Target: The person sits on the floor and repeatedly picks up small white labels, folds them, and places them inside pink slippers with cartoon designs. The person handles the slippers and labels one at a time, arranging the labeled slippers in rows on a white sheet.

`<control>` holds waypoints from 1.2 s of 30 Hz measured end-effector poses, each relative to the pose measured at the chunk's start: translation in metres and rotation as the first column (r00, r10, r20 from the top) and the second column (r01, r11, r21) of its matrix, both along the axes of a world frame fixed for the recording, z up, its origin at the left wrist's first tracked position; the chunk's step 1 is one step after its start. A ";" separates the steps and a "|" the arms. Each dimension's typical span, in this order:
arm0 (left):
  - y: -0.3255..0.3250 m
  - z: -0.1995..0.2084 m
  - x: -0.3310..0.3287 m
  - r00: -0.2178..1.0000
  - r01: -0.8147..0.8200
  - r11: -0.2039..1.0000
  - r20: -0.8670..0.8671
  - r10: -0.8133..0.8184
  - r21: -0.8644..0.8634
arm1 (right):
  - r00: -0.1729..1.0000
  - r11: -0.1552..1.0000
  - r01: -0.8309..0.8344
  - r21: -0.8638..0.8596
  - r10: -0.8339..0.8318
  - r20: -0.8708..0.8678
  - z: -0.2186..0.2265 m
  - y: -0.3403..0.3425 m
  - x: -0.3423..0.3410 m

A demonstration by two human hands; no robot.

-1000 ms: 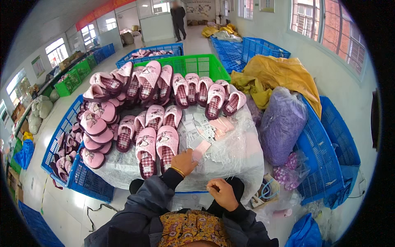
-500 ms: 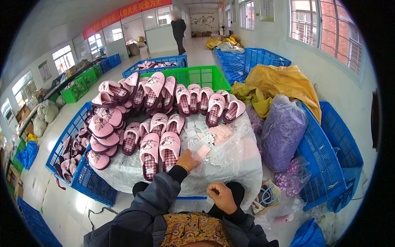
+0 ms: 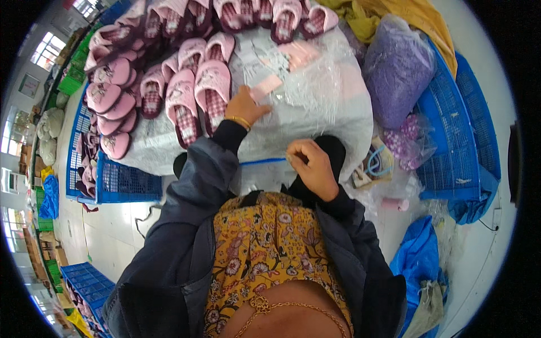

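Observation:
My left hand [image 3: 246, 107] is over the white plastic-covered bale [image 3: 262, 135], thumb spread away from the fingers. Its fingertips lie at the near end of a pink card [image 3: 266, 87]; I see no grip on it. Just left of this hand stands a pink slipper [image 3: 213, 93] with a dark red checked insole, beside a matching slipper [image 3: 181, 104]. My right hand [image 3: 313, 168] hovers above my knee, fingers curled and thumb against the index finger. Whatever may be in that pinch is too small to make out.
More pink slippers [image 3: 112, 104] are heaped at the left and far edge. Pink cards [image 3: 298, 54] and clear plastic lie farther back. On the right are a purple bagged bundle [image 3: 399, 70] and blue crates [image 3: 445, 127]. Another blue crate [image 3: 127, 177] stands at left.
The view has tipped downward, so the bale and slippers sit higher in the picture and more of my torso shows. Both hands stay roughly where they were relative to the bale.

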State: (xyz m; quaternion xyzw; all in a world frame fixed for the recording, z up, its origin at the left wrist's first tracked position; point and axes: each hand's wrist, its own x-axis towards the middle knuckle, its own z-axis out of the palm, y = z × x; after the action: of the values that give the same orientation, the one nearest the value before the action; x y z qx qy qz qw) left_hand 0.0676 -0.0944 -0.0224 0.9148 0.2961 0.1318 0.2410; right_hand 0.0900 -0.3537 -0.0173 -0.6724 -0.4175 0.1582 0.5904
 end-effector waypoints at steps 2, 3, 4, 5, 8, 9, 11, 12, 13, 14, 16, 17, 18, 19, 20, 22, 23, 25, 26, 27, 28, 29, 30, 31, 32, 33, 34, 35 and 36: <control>-0.002 -0.001 0.005 0.998 -0.054 0.998 0.021 0.054 -0.011 | 1.000 1.000 -0.007 -0.029 0.006 -0.031 -0.002 0.000 0.000; 0.003 -0.010 0.006 0.996 -0.069 0.997 0.063 0.070 -0.015 | 1.000 1.000 -0.004 -0.029 0.003 -0.024 -0.003 0.002 0.000; 0.009 -0.020 0.007 0.994 -0.083 0.993 0.066 0.088 -0.079 | 1.000 1.000 -0.001 -0.030 0.000 -0.016 -0.005 0.002 0.000; 0.015 -0.021 0.010 0.992 -0.094 0.986 0.072 0.105 -0.137 | 1.000 1.000 -0.003 -0.025 0.003 -0.003 -0.007 0.003 0.002; 0.017 -0.025 0.010 0.988 -0.104 0.945 0.080 0.135 -0.310 | 1.000 1.000 0.001 -0.019 -0.001 0.001 -0.011 0.003 0.005; 0.014 -0.018 0.009 0.987 -0.099 0.926 0.081 0.138 -0.364 | 1.000 1.000 0.012 -0.020 -0.012 -0.021 -0.010 0.004 0.005; 0.003 0.001 0.001 0.992 -0.070 0.963 0.085 0.095 -0.259 | 0.998 0.999 0.026 -0.032 -0.028 -0.056 -0.010 0.005 0.005; 0.000 0.007 -0.001 0.993 -0.055 0.978 0.087 0.074 -0.203 | 0.997 0.999 0.030 -0.044 -0.033 -0.070 -0.010 0.006 0.005; 0.003 0.003 0.002 0.993 -0.031 0.996 0.113 0.040 -0.079 | 0.996 0.998 0.034 -0.056 -0.039 -0.083 -0.010 0.006 0.005; 0.005 0.000 0.003 0.991 -0.012 0.999 0.133 0.006 0.045 | 0.998 0.999 0.032 -0.045 -0.034 -0.060 -0.011 0.006 0.006; 0.006 -0.005 0.003 0.992 -0.018 0.986 0.127 -0.003 0.164 | 1.000 0.999 0.027 -0.023 -0.027 -0.014 -0.014 0.006 0.007; 0.003 0.002 0.005 0.994 -0.039 0.986 0.105 0.023 0.160 | 1.000 0.999 0.025 -0.036 -0.026 -0.016 -0.014 0.006 0.007; 0.001 0.005 0.006 0.995 -0.061 0.986 0.083 0.048 0.156 | 1.000 0.998 0.024 -0.050 -0.025 -0.019 -0.013 0.005 0.007; 0.001 0.004 0.006 0.988 -0.047 0.976 0.155 0.014 0.212 | 0.999 0.998 0.022 -0.064 -0.024 -0.022 -0.013 0.004 0.007; 0.001 0.002 0.005 0.974 -0.036 0.964 0.224 -0.025 0.264 | 0.999 0.998 0.034 -0.060 -0.035 -0.015 -0.014 0.003 0.008; 0.000 0.000 0.001 0.943 0.073 0.930 0.279 -0.182 0.361 | 0.999 0.997 0.054 -0.051 -0.055 -0.003 -0.016 0.001 0.009; -0.003 0.003 -0.006 0.920 0.169 0.898 0.263 -0.292 0.407 | 0.998 0.997 0.051 -0.057 -0.053 -0.031 -0.016 0.000 0.009; -0.014 0.007 -0.018 0.898 0.278 0.844 0.189 -0.398 0.458 | 0.995 0.997 0.044 -0.069 -0.050 -0.086 -0.017 -0.002 0.009; -0.024 0.007 -0.023 0.909 0.292 0.835 0.138 -0.394 0.466 | 0.995 0.997 0.043 -0.068 -0.049 -0.087 -0.017 -0.001 0.009; -0.030 0.007 -0.025 0.917 0.307 0.826 0.086 -0.389 0.472 | 0.995 0.997 0.042 -0.067 -0.048 -0.088 -0.018 0.000 0.008; -0.031 0.004 -0.027 0.922 0.293 0.830 0.092 -0.377 0.475 | 0.995 0.997 0.041 -0.066 -0.047 -0.089 -0.018 0.001 0.008; -0.032 0.004 -0.029 0.915 0.312 0.815 0.076 -0.396 0.489 | 0.997 0.997 0.038 -0.066 -0.042 -0.071 -0.019 0.001 0.009; -0.031 0.005 -0.032 0.908 0.330 0.798 0.060 -0.414 0.503 | 0.998 0.997 0.034 -0.067 -0.037 -0.053 -0.020 0.002 0.009; -0.031 0.005 -0.035 0.901 0.349 0.782 0.044 -0.432 0.517 | 0.999 0.997 0.030 -0.067 -0.032 -0.036 -0.021 0.001 0.009; -0.029 0.004 -0.037 0.896 0.360 0.781 0.046 -0.442 0.510 | 0.998 0.997 0.036 -0.062 -0.039 -0.055 -0.021 0.001 0.009; -0.027 0.002 -0.040 0.890 0.370 0.781 0.048 -0.453 0.503 | 0.996 0.998 0.043 -0.056 -0.047 -0.075 -0.021 0.001 0.008; -0.026 0.001 -0.041 0.884 0.381 0.780 0.051 -0.464 0.496 | 0.994 0.997 0.050 -0.051 -0.055 -0.095 -0.020 0.001 0.008; -0.025 0.000 -0.040 0.889 0.361 0.793 0.074 -0.451 0.491 | 0.995 0.997 0.043 -0.062 -0.049 -0.091 -0.020 0.002 0.008; -0.023 -0.001 -0.037 0.894 0.340 0.805 0.098 -0.438 0.487 | 0.995 0.997 0.038 -0.073 -0.044 -0.088 -0.020 0.002 0.008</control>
State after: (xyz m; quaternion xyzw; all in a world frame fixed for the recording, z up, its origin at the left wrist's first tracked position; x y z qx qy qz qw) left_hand 0.0310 -0.1170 -0.0230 0.9678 0.0352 0.2390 0.0702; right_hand 0.0980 -0.3516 -0.0376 -0.6938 -0.3709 0.1908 0.5871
